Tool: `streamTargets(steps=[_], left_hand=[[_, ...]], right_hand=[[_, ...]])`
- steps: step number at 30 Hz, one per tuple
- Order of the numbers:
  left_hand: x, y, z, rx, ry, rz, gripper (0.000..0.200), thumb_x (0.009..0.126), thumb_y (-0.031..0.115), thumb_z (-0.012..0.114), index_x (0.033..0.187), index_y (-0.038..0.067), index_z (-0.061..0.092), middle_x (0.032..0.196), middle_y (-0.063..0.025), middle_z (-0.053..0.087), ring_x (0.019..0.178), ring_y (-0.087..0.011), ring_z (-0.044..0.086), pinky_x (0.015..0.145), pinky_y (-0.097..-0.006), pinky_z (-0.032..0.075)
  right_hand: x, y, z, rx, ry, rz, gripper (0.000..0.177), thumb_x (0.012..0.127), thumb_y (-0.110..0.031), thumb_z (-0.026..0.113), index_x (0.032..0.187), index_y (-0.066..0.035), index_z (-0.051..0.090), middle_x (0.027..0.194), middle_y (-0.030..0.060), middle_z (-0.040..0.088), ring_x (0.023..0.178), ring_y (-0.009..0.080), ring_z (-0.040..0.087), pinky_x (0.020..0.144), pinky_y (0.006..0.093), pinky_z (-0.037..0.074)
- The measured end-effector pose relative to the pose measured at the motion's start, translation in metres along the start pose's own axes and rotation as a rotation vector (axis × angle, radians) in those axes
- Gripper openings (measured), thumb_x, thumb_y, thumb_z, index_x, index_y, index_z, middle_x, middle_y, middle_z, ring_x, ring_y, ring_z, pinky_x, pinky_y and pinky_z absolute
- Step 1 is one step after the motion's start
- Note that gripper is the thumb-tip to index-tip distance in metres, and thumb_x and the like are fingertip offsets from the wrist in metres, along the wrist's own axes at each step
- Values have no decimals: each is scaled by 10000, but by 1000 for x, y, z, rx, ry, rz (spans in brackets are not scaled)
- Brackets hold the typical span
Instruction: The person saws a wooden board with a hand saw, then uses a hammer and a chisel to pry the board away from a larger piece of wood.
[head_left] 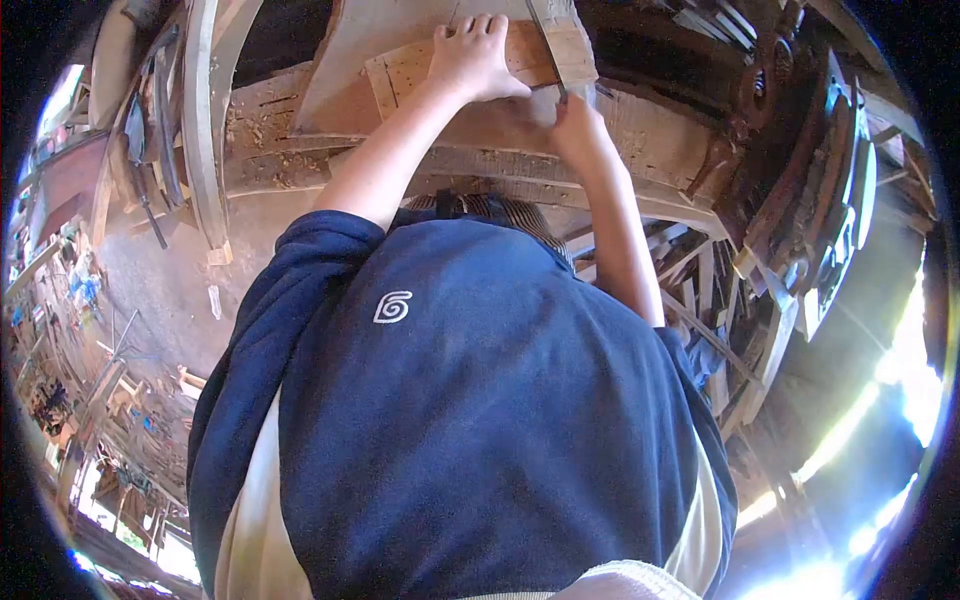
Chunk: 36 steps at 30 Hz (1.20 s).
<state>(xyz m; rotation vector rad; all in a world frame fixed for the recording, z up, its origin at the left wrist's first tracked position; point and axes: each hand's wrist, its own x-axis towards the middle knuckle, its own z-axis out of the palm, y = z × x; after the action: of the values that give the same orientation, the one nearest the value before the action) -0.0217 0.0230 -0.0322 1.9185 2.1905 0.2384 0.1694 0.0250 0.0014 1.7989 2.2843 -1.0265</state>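
Observation:
My left hand (pixel 472 58) lies with spread fingers on a pale wooden board (pixel 405 80), its thumb pointing toward the right. My right hand (pixel 578 122) is closed at the near end of a long thin dark blade, seen edge-on, that looks like a handsaw (pixel 545 42). The blade crosses the right part of the board and runs away from me to the top of the view. The handle is hidden in my fist. Under the board is a larger wide wooden plank (pixel 345 50).
A thick wooden workbench (pixel 660 135) stretches across in front of me, with wood shavings (pixel 265 140) on its left part. Curved wooden pieces (pixel 200 130) stand at the left. Dark carved wood (pixel 765 90) and stacked offcuts (pixel 715 290) lie to the right.

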Motion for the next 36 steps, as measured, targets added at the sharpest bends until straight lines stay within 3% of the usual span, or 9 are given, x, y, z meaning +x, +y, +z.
streamTargets(steps=[2, 7, 10, 14, 19, 23, 26, 33, 36], left_hand=[[1, 2, -7, -18, -86, -34, 1030, 548, 491, 764, 1398, 62, 369, 1396, -151, 465, 1333, -318, 404, 1067, -555, 338], [1, 2, -11, -60, -92, -33, 1014, 543, 473, 760, 1387, 60, 379, 1394, -157, 464, 1329, -327, 405, 1062, -559, 342], [0, 4, -10, -34, -87, -40, 1016, 540, 467, 761, 1388, 59, 378, 1394, -159, 463, 1325, -334, 408, 1062, -559, 340], [-1, 0, 3, 36, 28, 4, 1035, 528, 548, 764, 1364, 57, 403, 1356, -169, 488, 1273, -344, 462, 1030, -559, 369], [0, 2, -2, 14, -33, -19, 1037, 536, 551, 777, 1365, 56, 397, 1355, -173, 490, 1281, -349, 452, 1035, -566, 360], [0, 4, -6, -7, -59, -35, 1010, 542, 468, 774, 1380, 68, 377, 1365, -171, 490, 1295, -356, 438, 1060, -551, 345], [1, 1, 3, 10, 5, 6, 1016, 538, 541, 779, 1343, 47, 406, 1346, -170, 498, 1278, -356, 445, 1035, -582, 349], [1, 3, -3, 9, -42, -20, 987, 552, 531, 771, 1333, 47, 411, 1343, -162, 496, 1282, -353, 440, 1030, -587, 346], [2, 5, -10, 11, -60, -13, 1001, 544, 529, 773, 1336, 42, 403, 1346, -167, 491, 1283, -349, 439, 1028, -582, 351]], right_hand=[[9, -7, 0, 18, 36, -18, 233, 883, -105, 484, 1053, 26, 574, 1006, 330, 619, 1012, 485, 583, 832, 518, 487], [-76, 24, -16, 76, -74, 82, 218, 922, -132, 486, 1038, 39, 556, 967, 337, 612, 999, 509, 567, 816, 534, 468], [-99, 23, -22, 116, -32, 104, 217, 931, -135, 480, 1046, 39, 544, 961, 335, 611, 994, 511, 567, 807, 539, 466], [-36, 15, -10, 25, -59, 16, 240, 946, -157, 473, 1081, 24, 552, 976, 325, 619, 997, 507, 566, 826, 529, 464], [1, 0, -3, 78, -9, -23, 235, 947, -171, 477, 1057, 22, 554, 964, 329, 618, 986, 499, 574, 822, 544, 455], [-72, 24, -12, 111, -75, 84, 200, 945, -140, 474, 1037, 23, 546, 944, 333, 612, 956, 518, 573, 785, 549, 465], [-108, 35, -13, 177, -79, 184, 192, 946, -137, 473, 1021, 26, 541, 941, 333, 612, 951, 524, 569, 785, 552, 461], [-3, -1, -6, 53, 15, -45, 188, 904, -131, 516, 1008, 21, 554, 955, 334, 617, 993, 476, 585, 795, 534, 478], [-13, 6, -1, 88, 55, -66, 187, 894, -115, 517, 1023, 16, 550, 949, 337, 617, 980, 485, 584, 792, 543, 474]])
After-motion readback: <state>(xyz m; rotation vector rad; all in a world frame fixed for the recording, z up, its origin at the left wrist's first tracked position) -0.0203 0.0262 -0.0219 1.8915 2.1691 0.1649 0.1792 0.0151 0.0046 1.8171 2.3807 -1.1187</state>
